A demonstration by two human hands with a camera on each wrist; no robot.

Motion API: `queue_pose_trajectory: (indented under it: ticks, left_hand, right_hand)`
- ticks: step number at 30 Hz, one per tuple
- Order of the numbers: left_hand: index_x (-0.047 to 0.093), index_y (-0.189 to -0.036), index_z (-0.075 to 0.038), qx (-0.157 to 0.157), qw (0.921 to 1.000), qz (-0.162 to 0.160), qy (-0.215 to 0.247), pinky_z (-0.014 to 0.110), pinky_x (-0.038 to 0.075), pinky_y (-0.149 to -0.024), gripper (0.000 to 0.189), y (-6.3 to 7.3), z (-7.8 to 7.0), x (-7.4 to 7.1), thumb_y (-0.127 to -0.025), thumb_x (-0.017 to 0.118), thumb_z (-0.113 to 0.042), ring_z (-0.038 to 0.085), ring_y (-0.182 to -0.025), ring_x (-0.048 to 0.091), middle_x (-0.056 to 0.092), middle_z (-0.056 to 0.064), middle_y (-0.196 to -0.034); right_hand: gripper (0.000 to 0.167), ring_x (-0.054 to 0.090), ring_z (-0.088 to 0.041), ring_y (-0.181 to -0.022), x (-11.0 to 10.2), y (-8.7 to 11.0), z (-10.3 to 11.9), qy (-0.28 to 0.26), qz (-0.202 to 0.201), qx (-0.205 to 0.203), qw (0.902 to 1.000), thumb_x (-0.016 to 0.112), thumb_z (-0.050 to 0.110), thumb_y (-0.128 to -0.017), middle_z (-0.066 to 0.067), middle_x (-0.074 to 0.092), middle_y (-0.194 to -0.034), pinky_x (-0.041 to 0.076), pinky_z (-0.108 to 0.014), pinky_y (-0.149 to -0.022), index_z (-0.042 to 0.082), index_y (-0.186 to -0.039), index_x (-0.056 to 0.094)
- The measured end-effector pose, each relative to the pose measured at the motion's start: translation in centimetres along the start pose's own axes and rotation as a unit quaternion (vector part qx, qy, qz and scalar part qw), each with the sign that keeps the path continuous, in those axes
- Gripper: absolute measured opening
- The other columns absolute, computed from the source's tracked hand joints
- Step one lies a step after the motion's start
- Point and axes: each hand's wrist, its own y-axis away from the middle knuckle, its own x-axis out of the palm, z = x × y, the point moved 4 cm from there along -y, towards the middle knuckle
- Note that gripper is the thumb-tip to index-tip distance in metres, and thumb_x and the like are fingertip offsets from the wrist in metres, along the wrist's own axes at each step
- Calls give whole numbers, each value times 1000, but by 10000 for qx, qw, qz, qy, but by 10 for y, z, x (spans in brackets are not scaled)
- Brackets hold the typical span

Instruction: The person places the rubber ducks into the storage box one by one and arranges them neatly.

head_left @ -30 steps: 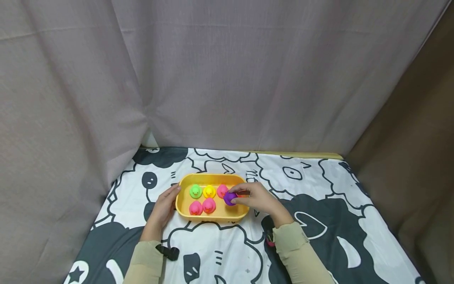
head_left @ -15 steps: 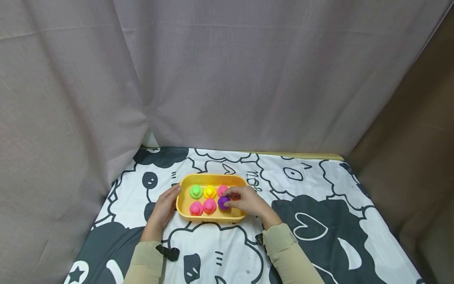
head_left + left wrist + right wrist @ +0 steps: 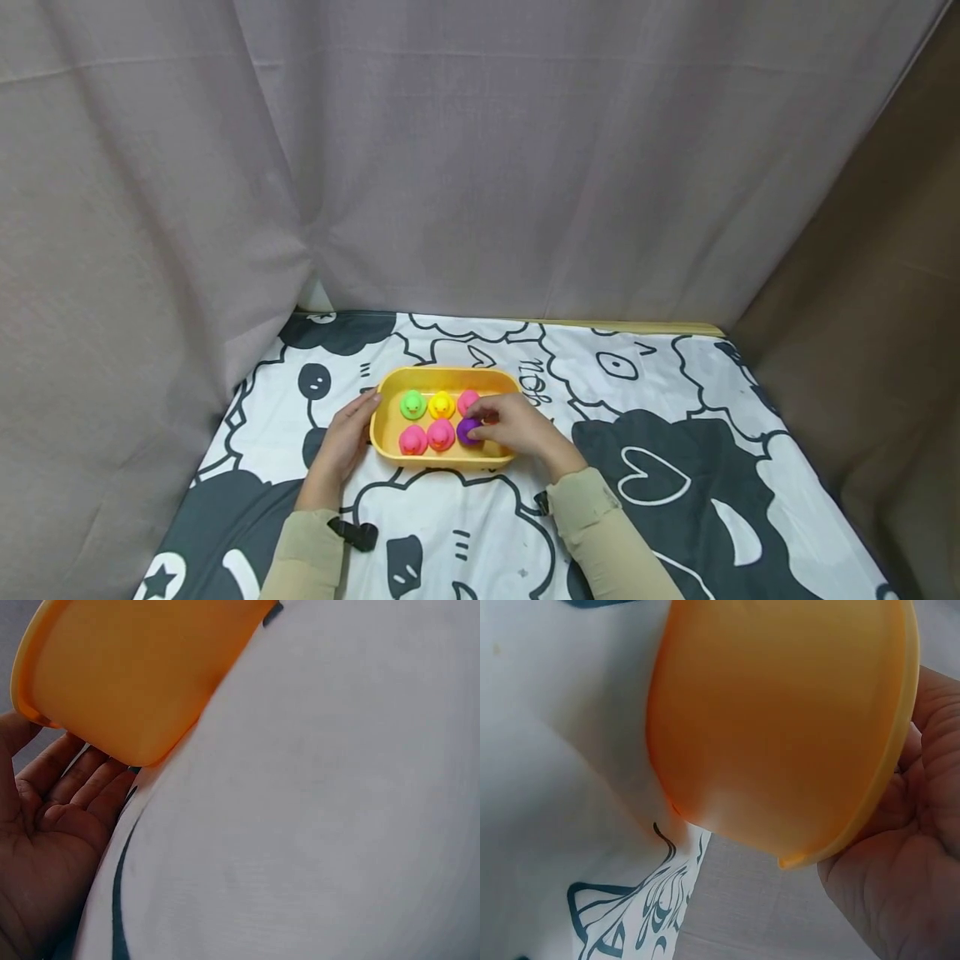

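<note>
A yellow tray (image 3: 498, 382) holds several small toy ducks. Along its back row sit a green duck (image 3: 413, 405), a yellow duck (image 3: 442, 406) and a pink duck (image 3: 468, 402), partly covered by my right hand. In front are two more pink ducks, a left one (image 3: 413, 440) and a right one (image 3: 441, 435). My right hand (image 3: 517, 423) pinches a purple duck (image 3: 468, 431) beside them, low inside the tray. My left hand (image 3: 347, 437) holds the tray's left end, thumb at the rim and fingers against the outer wall. Neither wrist view shows the ducks.
A black and white cartoon cloth (image 3: 465, 525) covers the table under the tray. Grey curtain (image 3: 525, 167) hangs behind and at the left; a darker brown curtain (image 3: 885, 358) hangs at the right. A black strap (image 3: 355, 533) shows at my left cuff.
My right hand has moved left and slightly down in the tray with the purple duck, bringing it beside the front pink ducks. My left hand stays at the tray's end.
</note>
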Motion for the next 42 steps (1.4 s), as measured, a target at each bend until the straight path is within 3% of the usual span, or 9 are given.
queue_pose_trajectory:
  ticks: [8, 26, 42]
  left_hand:
    - [52, -148, -13, 100, 9998, 49, 141, 27, 44, -107, 56, -3, 2, -1, -100, 61, -41, 18, -138, 45, 45, 4, -154]
    - [53, -147, -17, 20, 10000, 11, 72, 30, 43, -108, 58, -2, 2, -1, -98, 62, -46, 18, -137, 46, 46, 2, -153]
    - [53, -147, -17, 16, 9999, -4, 134, 30, 42, -109, 56, -2, 3, -2, -99, 62, -44, 16, -138, 45, 45, 1, -154]
  right_hand:
    - [23, 62, -13, -93, 3, -3, 2, 152, 167, -150, 9996, 77, 19, -90, 5, 72, -106, 55, -34, -89, 16, -113, 75]
    - [24, 62, -12, -92, 9, -7, 2, 770, 228, -439, 9958, 82, 23, -86, 8, 71, -101, 53, -28, -86, 20, -109, 76]
    - [27, 63, -10, -92, 4, -4, 0, 165, 356, -274, 9989, 79, 25, -89, 4, 72, -106, 54, -32, -89, 18, -115, 74]
